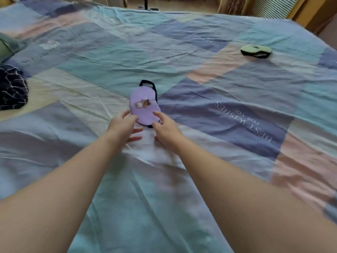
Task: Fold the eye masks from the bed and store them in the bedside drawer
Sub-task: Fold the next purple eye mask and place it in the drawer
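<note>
Item logged: lilac fabric eye mask with dark strap (144, 107) lay flat on the patchwork bedsheet (182, 189), my left hand (122, 127) and right hand (165, 131) spread open, fingertips on its near edge, presumably to fold it; green-and-black mask (256, 51) far right, beyond reach.

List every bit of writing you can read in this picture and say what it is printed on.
"BEST WISHES": white letters on a dark blue patch of the sheet, upside down to the camera.
"FOR YOU": smaller line beside it, only just legible.
Faint white print on the left blue patch: too blurred to read.
Faint print on the far blue patch: too blurred to read.
Purple mask: a picture, no words.
</note>
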